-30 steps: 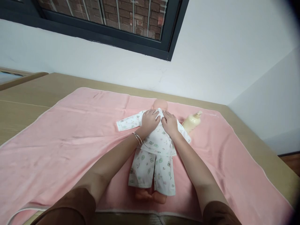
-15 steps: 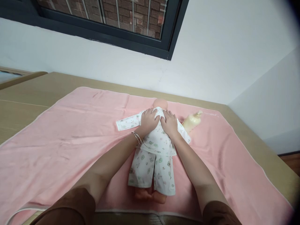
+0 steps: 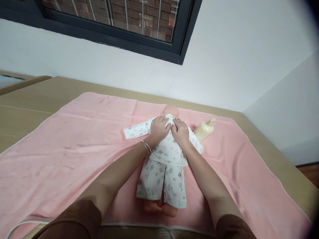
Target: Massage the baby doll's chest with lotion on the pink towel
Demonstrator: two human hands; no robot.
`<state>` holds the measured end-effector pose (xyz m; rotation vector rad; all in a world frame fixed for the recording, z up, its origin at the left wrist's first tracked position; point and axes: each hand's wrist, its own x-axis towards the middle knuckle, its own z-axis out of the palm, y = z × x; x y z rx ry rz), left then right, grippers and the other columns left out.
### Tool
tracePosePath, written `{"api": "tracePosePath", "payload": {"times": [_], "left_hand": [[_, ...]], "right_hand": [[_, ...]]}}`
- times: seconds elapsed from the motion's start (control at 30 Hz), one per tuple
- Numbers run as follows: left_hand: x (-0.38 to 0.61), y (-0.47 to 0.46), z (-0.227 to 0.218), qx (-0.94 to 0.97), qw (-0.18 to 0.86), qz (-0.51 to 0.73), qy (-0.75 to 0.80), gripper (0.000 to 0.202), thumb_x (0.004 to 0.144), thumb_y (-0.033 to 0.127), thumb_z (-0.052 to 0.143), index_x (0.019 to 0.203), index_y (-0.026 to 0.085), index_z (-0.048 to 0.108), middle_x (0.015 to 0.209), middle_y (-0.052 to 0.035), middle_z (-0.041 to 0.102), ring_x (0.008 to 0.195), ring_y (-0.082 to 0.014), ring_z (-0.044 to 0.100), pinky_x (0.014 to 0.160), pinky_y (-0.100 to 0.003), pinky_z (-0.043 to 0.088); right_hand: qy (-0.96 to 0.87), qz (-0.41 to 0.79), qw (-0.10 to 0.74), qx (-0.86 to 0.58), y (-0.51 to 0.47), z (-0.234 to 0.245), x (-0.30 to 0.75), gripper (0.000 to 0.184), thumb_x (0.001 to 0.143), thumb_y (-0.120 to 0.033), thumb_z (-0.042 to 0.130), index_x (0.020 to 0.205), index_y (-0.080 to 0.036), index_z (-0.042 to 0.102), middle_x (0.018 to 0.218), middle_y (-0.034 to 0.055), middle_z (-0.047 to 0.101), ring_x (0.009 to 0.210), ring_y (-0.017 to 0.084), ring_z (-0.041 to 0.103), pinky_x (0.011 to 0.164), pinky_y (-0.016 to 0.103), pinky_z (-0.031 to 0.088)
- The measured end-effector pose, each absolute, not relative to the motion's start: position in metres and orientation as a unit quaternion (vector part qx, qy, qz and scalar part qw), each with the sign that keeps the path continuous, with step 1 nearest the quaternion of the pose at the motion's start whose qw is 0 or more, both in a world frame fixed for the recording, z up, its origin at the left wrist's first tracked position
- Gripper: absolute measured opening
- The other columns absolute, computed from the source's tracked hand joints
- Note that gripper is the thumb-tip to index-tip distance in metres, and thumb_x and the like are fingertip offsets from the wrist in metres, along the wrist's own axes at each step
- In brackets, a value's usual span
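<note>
A baby doll (image 3: 166, 154) in white pajamas printed with small figures lies stretched out, its round bare head (image 3: 170, 110) at the far end and its feet (image 3: 169, 210) towards me. No face shows on it. My left hand (image 3: 159, 127) rests on the left of the doll's upper body, near the shoulder. On the right side, my right hand (image 3: 180, 130) lies on the same shirt, thumb close to the left thumb. Both hands press lightly with fingers spread and a little bent; the cloth puckers between them. One pajama sleeve (image 3: 136, 130) reaches out to the left.
A pink blanket (image 3: 74, 139) spreads under the doll over a wooden table (image 3: 67, 88). Right of the doll lies a pale yellow bottle (image 3: 205, 128). A white wall and a dark window frame (image 3: 139, 43) stand behind.
My fingers are bent slightly more, and the shirt near the collar looks more puckered. The doll and bottle stay in place.
</note>
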<state>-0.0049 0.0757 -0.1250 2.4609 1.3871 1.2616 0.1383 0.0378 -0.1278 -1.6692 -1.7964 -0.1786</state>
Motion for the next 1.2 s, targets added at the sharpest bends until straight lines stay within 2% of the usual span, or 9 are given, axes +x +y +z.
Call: {"api": "tracePosePath", "payload": {"times": [0.1, 0.2, 0.33, 0.43, 0.57, 0.73, 0.87, 1.07, 1.2], "left_hand": [[-0.004, 0.078, -0.124, 0.800, 0.025, 0.382, 0.462, 0.036, 0.093, 0.029, 0.056, 0.126, 0.017, 0.067, 0.126, -0.0117, 0.069, 0.120, -0.0306, 0.061, 0.105, -0.049, 0.046], [-0.004, 0.080, -0.126, 0.803, 0.020, 0.392, 0.447, 0.033, 0.092, 0.027, 0.057, 0.122, 0.019, 0.069, 0.123, -0.0106, 0.070, 0.117, -0.0297, 0.063, 0.103, -0.048, 0.047], [-0.005, 0.078, -0.128, 0.795, 0.001, 0.452, 0.405, 0.018, 0.091, 0.025, 0.058, 0.092, 0.021, 0.076, 0.109, -0.0082, 0.075, 0.108, -0.0259, 0.067, 0.100, -0.045, 0.050], [-0.007, 0.076, -0.129, 0.792, -0.011, 0.476, 0.381, 0.023, 0.092, 0.024, 0.056, 0.079, 0.023, 0.074, 0.100, -0.0069, 0.077, 0.106, -0.0246, 0.068, 0.098, -0.044, 0.050], [-0.007, 0.076, -0.127, 0.807, -0.002, 0.443, 0.391, 0.023, 0.093, 0.025, 0.053, 0.098, 0.022, 0.075, 0.116, -0.0077, 0.074, 0.113, -0.0254, 0.065, 0.102, -0.044, 0.049], [-0.004, 0.078, -0.125, 0.805, 0.016, 0.371, 0.463, 0.038, 0.096, 0.034, 0.050, 0.128, 0.019, 0.065, 0.140, -0.0143, 0.061, 0.128, -0.0314, 0.055, 0.109, -0.050, 0.043], [-0.003, 0.080, -0.127, 0.802, 0.026, 0.355, 0.479, 0.044, 0.094, 0.036, 0.054, 0.134, 0.019, 0.061, 0.142, -0.0161, 0.057, 0.128, -0.0325, 0.055, 0.110, -0.050, 0.042], [-0.006, 0.076, -0.126, 0.798, 0.035, 0.415, 0.437, 0.026, 0.092, 0.026, 0.054, 0.105, 0.022, 0.076, 0.129, -0.0090, 0.067, 0.126, -0.0260, 0.057, 0.111, -0.044, 0.043], [-0.007, 0.073, -0.125, 0.806, 0.024, 0.420, 0.416, 0.026, 0.093, 0.024, 0.051, 0.093, 0.024, 0.077, 0.123, -0.0068, 0.070, 0.123, -0.0245, 0.058, 0.111, -0.044, 0.043]], "right_hand": [[-0.683, -0.037, 0.291, -0.668, 0.039, -0.123, 0.138, 0.049, 0.099, -0.029, 0.039, 0.143, -0.016, 0.055, 0.152, 0.0122, 0.051, 0.145, 0.034, 0.042, 0.119, 0.059, 0.030], [-0.682, -0.047, 0.289, -0.670, 0.039, -0.124, 0.139, 0.047, 0.099, -0.028, 0.039, 0.141, -0.016, 0.057, 0.150, 0.0132, 0.053, 0.143, 0.032, 0.045, 0.119, 0.058, 0.030], [-0.694, -0.113, 0.347, -0.620, 0.037, -0.129, 0.140, 0.037, 0.098, -0.025, 0.042, 0.115, -0.017, 0.074, 0.125, 0.0116, 0.072, 0.123, 0.025, 0.064, 0.114, 0.045, 0.041], [-0.697, -0.149, 0.380, -0.589, 0.037, -0.133, 0.140, 0.033, 0.096, -0.026, 0.045, 0.096, -0.019, 0.078, 0.111, 0.0103, 0.077, 0.111, 0.023, 0.070, 0.108, 0.041, 0.046], [-0.712, -0.122, 0.364, -0.588, 0.039, -0.132, 0.141, 0.035, 0.096, -0.027, 0.045, 0.112, -0.017, 0.075, 0.124, 0.0105, 0.072, 0.123, 0.025, 0.064, 0.111, 0.042, 0.045], [-0.708, -0.066, 0.286, -0.643, 0.042, -0.122, 0.141, 0.050, 0.099, -0.029, 0.039, 0.145, -0.012, 0.053, 0.150, 0.0137, 0.053, 0.141, 0.031, 0.047, 0.117, 0.050, 0.037], [-0.715, -0.054, 0.260, -0.647, 0.041, -0.119, 0.140, 0.051, 0.099, -0.028, 0.039, 0.147, -0.017, 0.051, 0.151, 0.0139, 0.051, 0.139, 0.031, 0.048, 0.115, 0.050, 0.038], [-0.705, -0.091, 0.338, -0.617, 0.038, -0.126, 0.139, 0.038, 0.097, -0.028, 0.044, 0.120, -0.019, 0.073, 0.133, 0.0097, 0.067, 0.127, 0.025, 0.059, 0.113, 0.043, 0.043], [-0.722, -0.088, 0.334, -0.600, 0.037, -0.126, 0.140, 0.036, 0.096, -0.028, 0.045, 0.115, -0.022, 0.075, 0.134, 0.0070, 0.067, 0.128, 0.024, 0.058, 0.114, 0.043, 0.042]]}}
